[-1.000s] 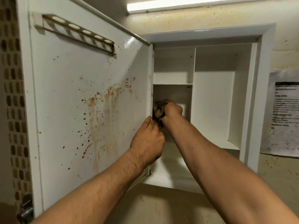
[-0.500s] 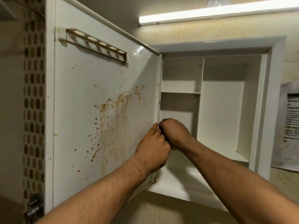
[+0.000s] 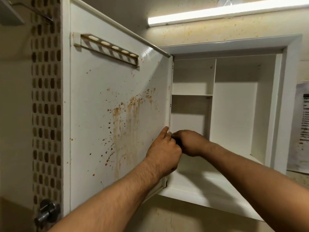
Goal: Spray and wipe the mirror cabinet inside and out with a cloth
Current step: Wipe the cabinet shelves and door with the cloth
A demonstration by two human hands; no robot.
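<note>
Standing open to the left, the door [image 3: 100, 97] of the mirror cabinet [image 3: 234, 114] was steadied at its hinge-side edge by the left hand [image 3: 163, 153]. One finger was laid straight against the panel and the rest were curled; what they curled round could not be told. The right hand [image 3: 190, 143] was clenched against it over a dark scrap, judged to be the cloth [image 3: 177, 142], and pressed low into the hinge corner. The door was probably held so that rubbing would not swing it. Brown splashes and runs [image 3: 132, 106] on its inner face were unwiped, so much work was judged to remain.
</note>
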